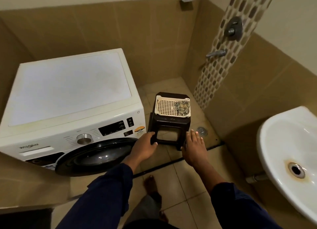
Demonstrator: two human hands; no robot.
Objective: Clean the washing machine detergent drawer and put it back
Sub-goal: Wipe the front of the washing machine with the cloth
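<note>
Left grip (147, 143) clasps the stool (169, 123), right grip (193, 146) released; its basket (165, 107) holds a checked cloth (182, 107).

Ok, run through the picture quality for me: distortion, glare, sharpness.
Head view: wide-angle distortion bows the tile lines and sink rim toward the edges; glare washes out the washing machine top; small highlights on its door; light warm and dim; left hand gripping the stool slightly soft.

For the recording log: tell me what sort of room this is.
Probably a home bathroom doubling as a laundry spot: a wall-mounted shower valve, a white washbasin, and a front-loading washing machine.
</note>
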